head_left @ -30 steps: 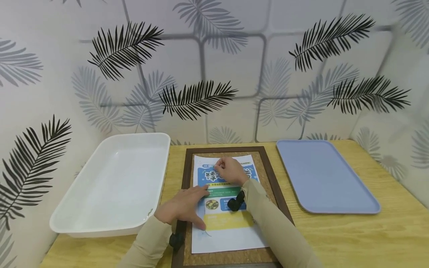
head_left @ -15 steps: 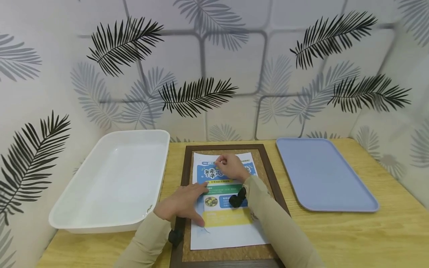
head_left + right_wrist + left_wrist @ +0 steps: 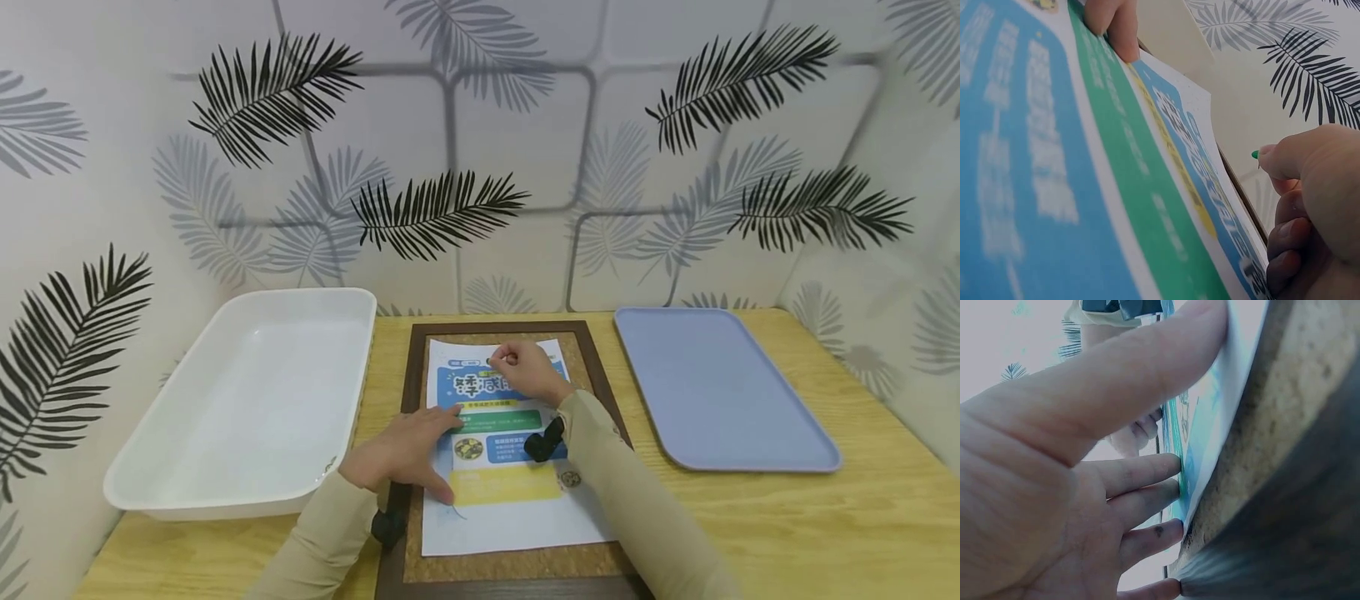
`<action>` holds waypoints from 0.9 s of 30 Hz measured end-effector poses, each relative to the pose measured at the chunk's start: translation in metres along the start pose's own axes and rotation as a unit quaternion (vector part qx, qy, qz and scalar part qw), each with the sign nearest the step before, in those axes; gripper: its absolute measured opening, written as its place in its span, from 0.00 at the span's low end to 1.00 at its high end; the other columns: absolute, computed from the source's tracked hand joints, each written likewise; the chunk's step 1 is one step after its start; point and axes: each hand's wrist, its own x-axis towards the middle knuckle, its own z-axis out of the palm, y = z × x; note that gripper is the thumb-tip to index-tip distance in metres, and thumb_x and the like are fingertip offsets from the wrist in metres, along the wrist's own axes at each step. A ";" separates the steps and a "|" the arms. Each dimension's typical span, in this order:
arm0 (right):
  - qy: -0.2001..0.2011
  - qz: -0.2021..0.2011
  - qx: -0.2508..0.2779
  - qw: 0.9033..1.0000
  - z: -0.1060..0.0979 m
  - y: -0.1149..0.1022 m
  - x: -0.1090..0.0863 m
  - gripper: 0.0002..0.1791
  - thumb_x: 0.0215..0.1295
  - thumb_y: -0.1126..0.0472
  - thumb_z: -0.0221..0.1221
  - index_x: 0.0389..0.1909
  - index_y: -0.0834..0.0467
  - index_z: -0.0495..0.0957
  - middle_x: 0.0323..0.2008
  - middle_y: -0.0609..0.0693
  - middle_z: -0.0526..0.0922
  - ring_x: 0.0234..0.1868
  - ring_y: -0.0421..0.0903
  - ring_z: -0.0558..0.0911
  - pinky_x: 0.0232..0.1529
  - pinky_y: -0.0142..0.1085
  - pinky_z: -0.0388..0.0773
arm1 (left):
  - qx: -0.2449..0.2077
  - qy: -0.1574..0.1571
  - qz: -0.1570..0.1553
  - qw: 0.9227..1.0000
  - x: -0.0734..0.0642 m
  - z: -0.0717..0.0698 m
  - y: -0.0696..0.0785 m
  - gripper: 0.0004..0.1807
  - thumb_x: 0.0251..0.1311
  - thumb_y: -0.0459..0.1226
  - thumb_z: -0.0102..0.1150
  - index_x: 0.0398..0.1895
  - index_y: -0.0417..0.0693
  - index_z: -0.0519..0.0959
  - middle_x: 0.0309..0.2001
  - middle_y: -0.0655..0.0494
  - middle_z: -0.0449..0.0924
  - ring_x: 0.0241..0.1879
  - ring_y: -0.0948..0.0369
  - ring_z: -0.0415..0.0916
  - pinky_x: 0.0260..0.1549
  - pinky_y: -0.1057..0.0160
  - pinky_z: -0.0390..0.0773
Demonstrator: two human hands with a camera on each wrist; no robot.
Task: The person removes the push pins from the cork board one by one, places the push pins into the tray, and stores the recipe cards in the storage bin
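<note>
A printed poster (image 3: 517, 512) with blue, green and yellow bands lies on a framed cork board (image 3: 510, 568). My left hand (image 3: 405, 450) rests with spread fingers at the poster's left edge, thumb and fingertips touching the paper. Over the poster's upper part is my right hand (image 3: 528, 371), its fingers curled. In the right wrist view, thumb and finger pinch a green push pin (image 3: 1255, 154), with its thin point showing below the head. The left wrist view shows the poster's edge (image 3: 1235, 394) bowing up slightly from the cork near my thumb.
A deep white tray (image 3: 247, 408) stands left of the board, close to my left forearm. To the right lies a flat blue-grey tray (image 3: 727, 387). The wooden table (image 3: 787, 533) ends at a leaf-patterned wall (image 3: 525, 125) behind.
My right hand has shifted slightly to the right over the poster's top, uncovering more of the printed title. My left hand keeps its place on the poster's left edge.
</note>
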 end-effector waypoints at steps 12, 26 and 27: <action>-0.021 0.017 -0.028 0.999 -0.024 0.012 -0.017 0.10 0.67 0.59 0.56 0.38 0.62 0.80 0.18 0.45 0.66 0.21 0.41 0.66 0.26 0.31 0.63 | -0.025 0.008 0.028 0.999 0.000 -0.001 -0.006 0.48 0.40 0.47 0.78 0.65 0.39 0.68 0.73 0.44 0.58 0.71 0.42 0.56 0.65 0.38 0.57; 0.017 -0.017 -0.034 0.999 -0.079 0.040 -0.049 0.08 0.67 0.63 0.56 0.35 0.66 0.79 0.14 0.43 0.61 0.17 0.39 0.62 0.22 0.31 0.61 | -0.025 0.008 0.026 0.999 0.000 -0.003 -0.007 0.48 0.39 0.47 0.78 0.65 0.39 0.68 0.73 0.45 0.58 0.71 0.44 0.56 0.65 0.39 0.57; 0.023 -0.015 -0.032 0.999 -0.085 0.044 -0.053 0.09 0.68 0.63 0.56 0.34 0.66 0.78 0.14 0.43 0.61 0.17 0.39 0.62 0.23 0.31 0.61 | -0.025 0.009 0.026 0.999 0.000 -0.002 -0.008 0.48 0.39 0.47 0.78 0.65 0.39 0.68 0.73 0.45 0.58 0.71 0.44 0.56 0.65 0.39 0.57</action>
